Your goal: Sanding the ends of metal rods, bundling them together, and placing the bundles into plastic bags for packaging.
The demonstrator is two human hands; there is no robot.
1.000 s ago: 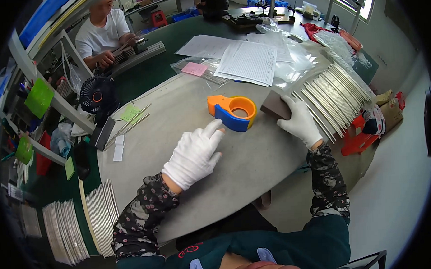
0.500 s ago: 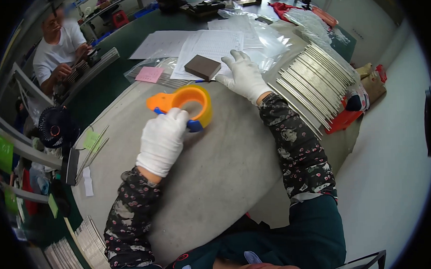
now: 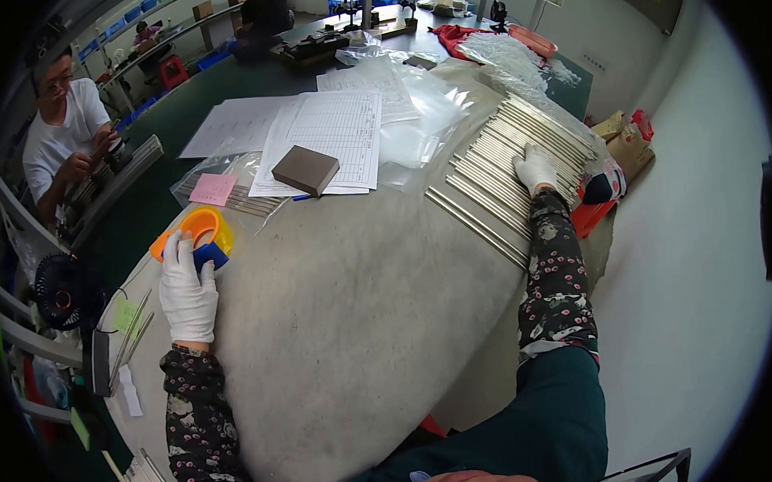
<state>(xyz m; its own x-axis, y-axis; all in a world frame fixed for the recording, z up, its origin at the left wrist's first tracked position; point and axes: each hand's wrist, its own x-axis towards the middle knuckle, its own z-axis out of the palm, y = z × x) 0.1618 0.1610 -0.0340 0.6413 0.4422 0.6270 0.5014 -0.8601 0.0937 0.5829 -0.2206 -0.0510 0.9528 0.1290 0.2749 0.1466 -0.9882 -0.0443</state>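
Observation:
My left hand (image 3: 189, 290), in a white glove, is at the left edge of the grey tabletop. Its fingers are closed over an orange and yellow tape dispenser (image 3: 222, 234) with a blue end. Over on the right, my right hand (image 3: 535, 169), also gloved, touches a row of thin metal rods (image 3: 488, 182) laid side by side. Its thumb stands apart from the fingers, and no rod is lifted. The fingertips point down among the rods and are partly hard to see.
A brown block (image 3: 306, 170) rests on printed sheets (image 3: 356, 123). Beside it lies a bag of rods with a pink note (image 3: 212, 189). A small black fan (image 3: 60, 291) stands left. Across the bench a person (image 3: 68, 142) handles parts. A white wall (image 3: 678, 316) borders the right.
My left hand has carried the tape dispenser left to the table's edge. My right hand has moved from beside the brown block onto the metal rods. The whole view has shifted.

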